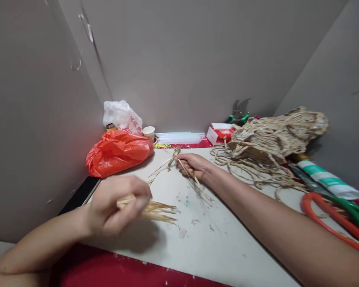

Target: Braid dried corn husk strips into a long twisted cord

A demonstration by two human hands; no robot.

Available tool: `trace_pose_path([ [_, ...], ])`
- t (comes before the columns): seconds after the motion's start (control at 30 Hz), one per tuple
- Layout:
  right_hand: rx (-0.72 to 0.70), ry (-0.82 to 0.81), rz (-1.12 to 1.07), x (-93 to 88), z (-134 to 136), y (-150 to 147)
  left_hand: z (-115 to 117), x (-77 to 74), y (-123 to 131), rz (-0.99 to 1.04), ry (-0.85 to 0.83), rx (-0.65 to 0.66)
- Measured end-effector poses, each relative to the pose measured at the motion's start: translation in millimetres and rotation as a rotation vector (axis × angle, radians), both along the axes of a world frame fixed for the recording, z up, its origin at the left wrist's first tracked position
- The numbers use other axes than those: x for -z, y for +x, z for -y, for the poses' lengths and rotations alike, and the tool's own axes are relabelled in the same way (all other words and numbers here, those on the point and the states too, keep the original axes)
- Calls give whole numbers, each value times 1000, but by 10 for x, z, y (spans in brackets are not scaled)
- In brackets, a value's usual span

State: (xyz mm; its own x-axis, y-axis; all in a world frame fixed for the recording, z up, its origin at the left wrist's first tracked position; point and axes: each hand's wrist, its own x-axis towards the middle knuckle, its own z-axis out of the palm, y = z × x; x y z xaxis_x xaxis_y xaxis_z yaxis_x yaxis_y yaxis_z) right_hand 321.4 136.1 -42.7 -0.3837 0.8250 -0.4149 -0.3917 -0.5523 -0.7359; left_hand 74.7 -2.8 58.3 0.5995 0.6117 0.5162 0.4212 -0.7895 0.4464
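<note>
My left hand is closed around a bundle of dry, straw-coloured fibre strips, slightly blurred. The pointed ends of the strips stick out to the right over the white board. Farther off, my right hand pinches a small knotted piece of dry plant fibre. From that piece, thin loose strands spread to the left and hang below my fingers. Part of each bundle is hidden inside the hand that grips it.
An orange plastic bag lies at left beside a dark flat object. Behind are a paper cup and translucent sticks. A heap of twisted cord, red-handled scissors and a green-and-white roll crowd the right.
</note>
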Motion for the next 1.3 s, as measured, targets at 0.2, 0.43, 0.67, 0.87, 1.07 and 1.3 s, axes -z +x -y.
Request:
trace_pose_path([
  [0.2,-26,0,-36,55,-27,47,-570,240,-312,-296,-382,-270],
  [0.43,-29,3,-20,36,7,41,-506,262,-424,-730,-452,-278],
  [0.67,-24,-20,-16,0,26,26,-541,223,-494,-664,-503,-210],
  [0.87,-39,-20,-38,31,-11,38,-667,1,-296,30,-942,-110],
  [1.07,-79,-11,-42,40,-38,50,-1075,144,242,401,-1091,-15],
  [1.3,-69,75,-9,83,-101,65,-1479,657,710,450,-1301,-21],
])
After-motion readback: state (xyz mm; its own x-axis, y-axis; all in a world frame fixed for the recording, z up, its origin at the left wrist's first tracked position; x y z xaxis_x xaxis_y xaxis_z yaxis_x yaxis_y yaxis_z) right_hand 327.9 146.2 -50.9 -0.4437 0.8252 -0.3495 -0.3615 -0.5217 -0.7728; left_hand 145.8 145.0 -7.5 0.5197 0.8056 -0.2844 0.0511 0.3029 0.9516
